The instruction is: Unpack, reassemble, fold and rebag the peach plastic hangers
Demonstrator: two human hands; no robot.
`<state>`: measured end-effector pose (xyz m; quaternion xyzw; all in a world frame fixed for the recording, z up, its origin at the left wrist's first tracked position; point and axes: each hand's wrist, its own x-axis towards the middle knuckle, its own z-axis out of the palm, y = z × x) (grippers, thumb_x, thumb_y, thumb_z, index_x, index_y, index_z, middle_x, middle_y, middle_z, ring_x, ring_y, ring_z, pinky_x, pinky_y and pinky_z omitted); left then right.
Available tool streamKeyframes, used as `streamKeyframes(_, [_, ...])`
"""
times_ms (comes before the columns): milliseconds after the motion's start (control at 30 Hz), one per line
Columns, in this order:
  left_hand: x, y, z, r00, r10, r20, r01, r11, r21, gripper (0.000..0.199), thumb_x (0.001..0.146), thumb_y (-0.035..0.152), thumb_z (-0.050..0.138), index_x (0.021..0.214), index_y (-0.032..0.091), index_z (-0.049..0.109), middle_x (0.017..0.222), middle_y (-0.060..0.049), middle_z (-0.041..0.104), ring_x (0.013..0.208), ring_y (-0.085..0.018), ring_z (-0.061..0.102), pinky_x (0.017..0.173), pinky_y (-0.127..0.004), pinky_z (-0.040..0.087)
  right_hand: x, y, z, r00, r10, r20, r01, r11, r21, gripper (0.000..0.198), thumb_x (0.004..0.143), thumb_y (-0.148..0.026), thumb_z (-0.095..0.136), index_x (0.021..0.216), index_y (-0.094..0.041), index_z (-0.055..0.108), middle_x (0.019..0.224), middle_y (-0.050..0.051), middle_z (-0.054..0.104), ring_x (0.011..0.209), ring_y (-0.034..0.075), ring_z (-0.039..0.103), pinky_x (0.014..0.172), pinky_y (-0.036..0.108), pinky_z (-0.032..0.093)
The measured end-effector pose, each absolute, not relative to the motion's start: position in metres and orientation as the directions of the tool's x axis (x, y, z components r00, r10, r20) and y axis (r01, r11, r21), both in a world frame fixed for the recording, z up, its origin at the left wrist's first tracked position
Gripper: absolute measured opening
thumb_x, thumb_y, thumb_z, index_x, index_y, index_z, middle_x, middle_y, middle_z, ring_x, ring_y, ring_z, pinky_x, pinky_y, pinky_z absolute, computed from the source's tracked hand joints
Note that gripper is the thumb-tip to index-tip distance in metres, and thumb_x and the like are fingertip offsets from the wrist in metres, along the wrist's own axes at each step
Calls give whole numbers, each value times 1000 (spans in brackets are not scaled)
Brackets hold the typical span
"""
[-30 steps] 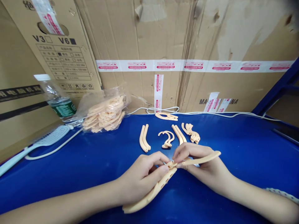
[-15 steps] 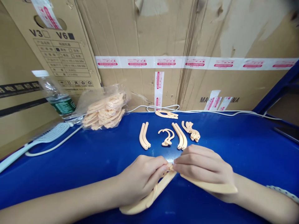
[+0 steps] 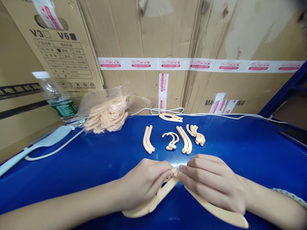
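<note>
My left hand [image 3: 150,180] is closed around a peach plastic piece of a folding clothes hanger [image 3: 165,191], whose curved arms slant down toward me under the palm. My right hand [image 3: 213,182] pinches a long, curved hanger arm [image 3: 223,213], which angles down to the right beneath the fingers. The fingertips of both hands almost meet at a small rounded joint [image 3: 174,171]; how the pieces connect there is partly hidden. Beyond the hands lie hanger hooks [image 3: 177,139], a left pair of curved arms [image 3: 148,140] and a right pair of arms [image 3: 184,140].
A folded hanger [image 3: 170,118] lies at the back, and a pile of small hooks [image 3: 197,135] at the right. A bag of hanger parts [image 3: 107,113], a water bottle [image 3: 59,102] and a hairbrush [image 3: 52,137] are on the left. A white cable [image 3: 216,115] runs along the cardboard [image 3: 134,83].
My right hand has tipped downward, and the far end of its hanger arm has swung lower. My left hand has hardly moved.
</note>
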<state>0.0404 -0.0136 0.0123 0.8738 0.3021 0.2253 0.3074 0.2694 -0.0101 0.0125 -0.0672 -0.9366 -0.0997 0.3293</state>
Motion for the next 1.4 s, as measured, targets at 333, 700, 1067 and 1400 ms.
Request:
streamKeyframes(333, [40,-2,8,588,808,-46,148,-52,988,36,97,51,42,82,18,51,61,6,47,44,-9,43,45,-22,30,294,29,32,-470,566,677,554,786,-273,17,95,-17,49,100,-21,65,89,6,72,80,19,68,71,33,53])
streamKeyframes(700, [35,8,12,487,862,-140,-224,279,934,19,82,27,69,97,18,63,66,0,59,64,-12,53,57,-21,37,330,80,32,-155,974,168,899,209,-385,43,88,-17,43,128,-7,56,71,6,69,65,20,65,58,27,47])
streamKeyframes(1067, [38,10,14,444,875,-191,-342,363,867,13,79,12,68,91,17,68,83,-5,70,73,-15,66,67,-23,52,336,87,28,-32,998,63,955,49,-291,32,86,-8,43,112,-12,62,70,5,69,64,18,66,57,23,45])
streamKeyframes(1400, [39,9,16,378,903,-203,-332,337,881,21,79,10,66,97,16,74,81,-5,68,67,-12,62,61,-19,51,305,38,41,-310,815,489,846,471,-250,23,93,-28,49,114,-18,54,78,6,65,72,21,62,65,31,46])
